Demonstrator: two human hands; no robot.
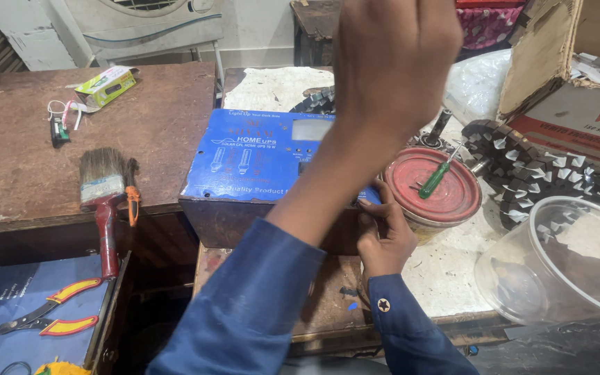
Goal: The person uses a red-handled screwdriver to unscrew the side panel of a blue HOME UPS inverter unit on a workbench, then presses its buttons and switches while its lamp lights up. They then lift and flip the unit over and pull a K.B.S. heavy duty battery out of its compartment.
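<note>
My left hand (392, 66) is raised high and close to the camera, blurred, its back toward me with fingers curled; whether it holds anything is hidden. Its blue-sleeved forearm crosses a metal box with a blue printed top panel (258, 156) on the workbench. My right hand (382, 236) sits at the box's front right corner, fingertips pinching the panel's edge there. Beside this hand stands a tin with a red lid (453, 201), and a green-handled screwdriver (435, 180) lies on it.
A red-handled paintbrush (102, 194) and a small orange tool (132, 205) lie on the brown table to the left. Red-and-yellow pliers (50, 316) rest in a lower drawer. Stacked metal laminations (529, 170), a clear plastic tub (564, 264) and a cardboard box (578, 104) crowd the right.
</note>
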